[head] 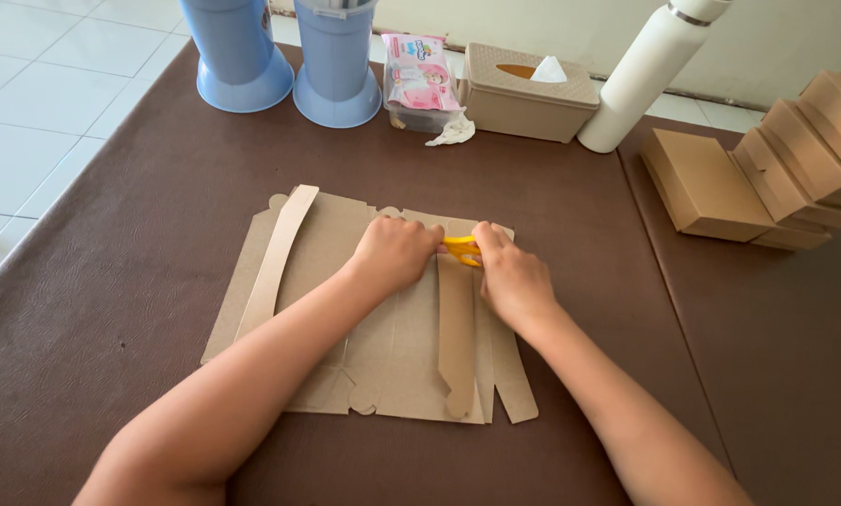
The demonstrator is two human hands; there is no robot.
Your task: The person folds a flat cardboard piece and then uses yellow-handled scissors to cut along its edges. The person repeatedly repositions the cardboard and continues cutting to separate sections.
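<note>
You sit at a big desk (111, 309) with a dark brown cover. A second brown desk (776, 337) stands just beside it on your right. The floor (36, 84) has shiny white tiles. The wall (533, 28) ahead of you is pale and plain. Soft daylight fills the room.

Matt brown cardboard sheets (383, 328); leathery, faintly grained table cover (111, 281); perhaps glossy yellow plastic tool (461, 249).

The tabletop (111, 309) is dark brown. The flat cardboard (392, 347) is plain tan, as are the boxes (776, 178). The tool (461, 249) is yellow. The two bins (289, 56) are pale blue, the tissue box (523, 94) beige, the bottle (645, 70) white, the packet (420, 75) pink with pictures.
</note>
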